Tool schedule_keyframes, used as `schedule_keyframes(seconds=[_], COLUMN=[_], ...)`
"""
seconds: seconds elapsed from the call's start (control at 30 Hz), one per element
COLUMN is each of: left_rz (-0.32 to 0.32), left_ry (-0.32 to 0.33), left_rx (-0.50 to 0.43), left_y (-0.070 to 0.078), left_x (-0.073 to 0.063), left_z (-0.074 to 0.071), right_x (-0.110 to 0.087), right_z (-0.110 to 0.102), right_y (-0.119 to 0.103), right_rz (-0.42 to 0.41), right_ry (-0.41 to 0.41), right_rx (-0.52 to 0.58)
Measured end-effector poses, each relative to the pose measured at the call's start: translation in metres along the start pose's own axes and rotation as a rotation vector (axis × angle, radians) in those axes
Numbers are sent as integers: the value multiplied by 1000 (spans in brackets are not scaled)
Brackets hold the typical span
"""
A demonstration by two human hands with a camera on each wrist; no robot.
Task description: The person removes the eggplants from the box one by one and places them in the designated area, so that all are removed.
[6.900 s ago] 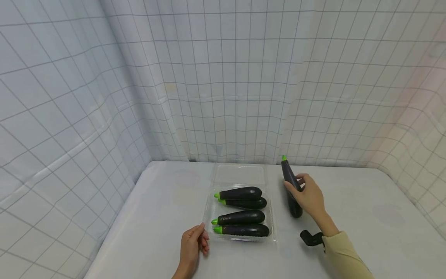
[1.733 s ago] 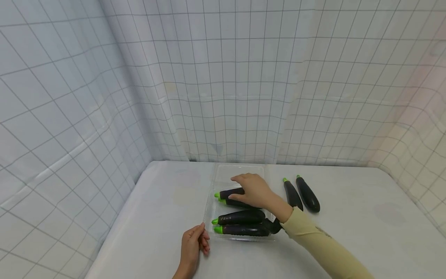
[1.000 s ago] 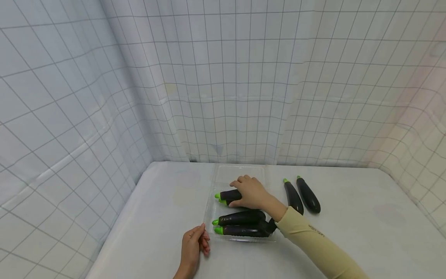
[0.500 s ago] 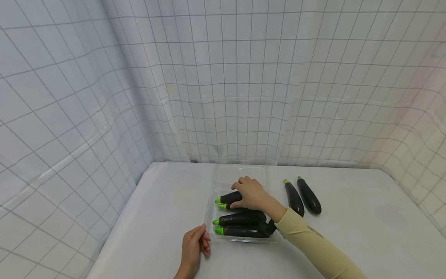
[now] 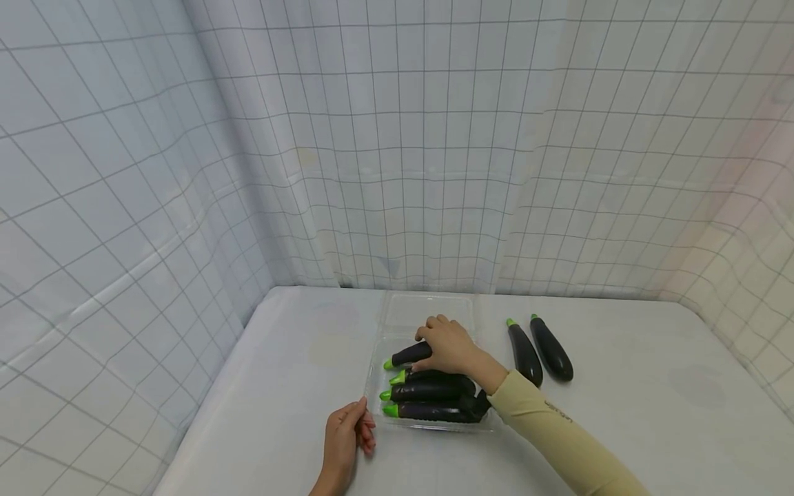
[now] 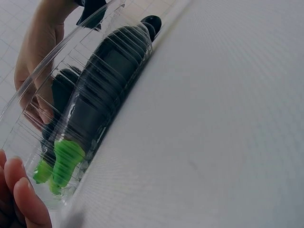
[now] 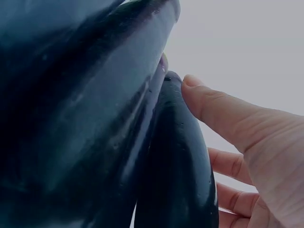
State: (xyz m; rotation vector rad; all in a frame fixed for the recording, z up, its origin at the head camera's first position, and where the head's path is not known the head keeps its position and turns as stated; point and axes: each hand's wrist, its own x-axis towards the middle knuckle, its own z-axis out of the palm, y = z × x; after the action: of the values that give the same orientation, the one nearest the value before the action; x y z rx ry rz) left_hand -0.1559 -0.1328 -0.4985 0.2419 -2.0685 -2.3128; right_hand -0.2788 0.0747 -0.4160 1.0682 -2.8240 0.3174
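A clear plastic box lies open on the table, holding several dark eggplants with green stems. My right hand reaches over its far part and grips the farthest eggplant, thumb on the near side and fingers on the far side. Close in front of it lie a second eggplant, a third eggplant and the nearest eggplant. Beside the box's near left corner my left hand rests on the table, fingers loosely curled and holding nothing. In the left wrist view its fingertips are near the clear wall.
Right of the box, two more eggplants lie side by side on the white table. The box's flat lid extends toward the back. Checked white curtains enclose the back and sides.
Earlier my right hand set an eggplant down at the right, then went to the box. Over the last second the two farthest eggplants have shifted nearer the front ones. My left hand stays put.
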Motion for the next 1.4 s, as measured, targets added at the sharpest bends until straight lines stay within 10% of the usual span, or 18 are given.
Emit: schedule_keyframes(seconds=[1.4], left_rz=[8], left_ry=[1], left_rx=[-16], left_y=[0], left_x=[-1], left_z=[0], right_x=[-1], right_z=[15], right_y=[8], right_rz=[1], right_ry=[48], right_rx=[-19])
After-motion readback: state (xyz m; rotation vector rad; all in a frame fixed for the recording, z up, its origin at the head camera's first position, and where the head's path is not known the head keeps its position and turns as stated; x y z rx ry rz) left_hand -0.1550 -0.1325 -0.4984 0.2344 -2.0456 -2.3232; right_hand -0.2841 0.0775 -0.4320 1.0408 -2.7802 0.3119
